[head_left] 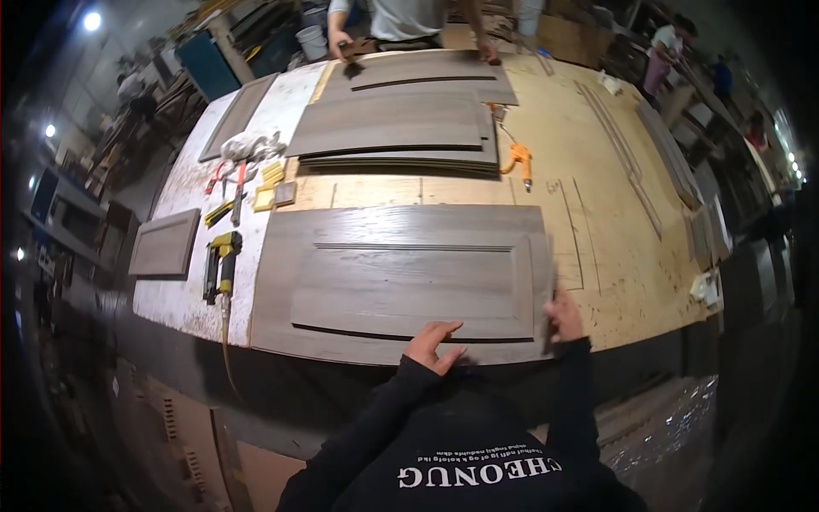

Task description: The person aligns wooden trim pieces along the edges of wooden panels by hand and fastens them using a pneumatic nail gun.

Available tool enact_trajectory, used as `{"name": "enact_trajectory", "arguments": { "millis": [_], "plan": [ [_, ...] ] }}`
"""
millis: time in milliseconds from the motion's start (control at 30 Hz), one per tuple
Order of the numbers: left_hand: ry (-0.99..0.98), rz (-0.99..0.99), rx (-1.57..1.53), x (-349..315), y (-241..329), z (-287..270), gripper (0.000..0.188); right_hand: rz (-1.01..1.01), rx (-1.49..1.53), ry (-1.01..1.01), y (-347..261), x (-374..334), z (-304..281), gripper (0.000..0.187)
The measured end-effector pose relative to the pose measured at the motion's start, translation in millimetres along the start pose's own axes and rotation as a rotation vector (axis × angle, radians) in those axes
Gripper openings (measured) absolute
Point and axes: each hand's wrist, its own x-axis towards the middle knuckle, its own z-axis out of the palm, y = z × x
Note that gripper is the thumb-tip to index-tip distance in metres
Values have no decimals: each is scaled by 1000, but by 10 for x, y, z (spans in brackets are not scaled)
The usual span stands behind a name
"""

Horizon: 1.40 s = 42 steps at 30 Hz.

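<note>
A large grey-brown cabinet door panel [409, 224] with a raised frame moulding lies flat on the table in front of me. My left hand [435, 346] rests at its near edge, thumb and forefinger apart, holding nothing. At the panel's right end, my right hand [565, 317] has its fingers curled round the edge; part of the grip is hidden and slightly blurred. To the left lies a yellow-green and black nail gun [223, 266] with an air hose running off the near edge.
Beyond the panel is a stack of similar panels [388, 124], with an orange air blow gun [519, 162] beside it. Pliers, a hammer [241, 192] and yellow blocks [271, 186] lie left. A small panel [166, 243] sits far left. Across the table stands another person [409, 19].
</note>
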Motion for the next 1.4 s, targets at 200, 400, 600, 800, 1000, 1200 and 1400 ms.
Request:
{"name": "enact_trajectory", "arguments": {
  "millis": [200, 400, 600, 800, 1000, 1200, 1400],
  "plan": [
    [231, -239, -345, 75, -304, -610, 49, 225, 454, -613, 233, -296, 2028, 80],
    [346, -346, -391, 16, -695, -1340, 48, 294, 302, -640, 332, -293, 2949, 81],
    [449, -524, -61, 47, -1436, -2055, 54, 66, 144, -381, 700, -181, 3124, 79],
    [373, -466, 528, 140, -2147, -2410, 63, -287, -591, 402, 615, 255, 1846, 65],
    [374, -421, 562, 287, -2065, -2229, 57, 116, -1159, 904, 175, 248, 876, 70],
    [434, -361, 348, 157, -2306, -2160, 56, 76, -946, 686, 421, 351, 430, 54],
    [369, -457, 383, 177, -2297, -2136, 56, -59, -740, 692, 628, 401, 333, 54]
  ]
}}
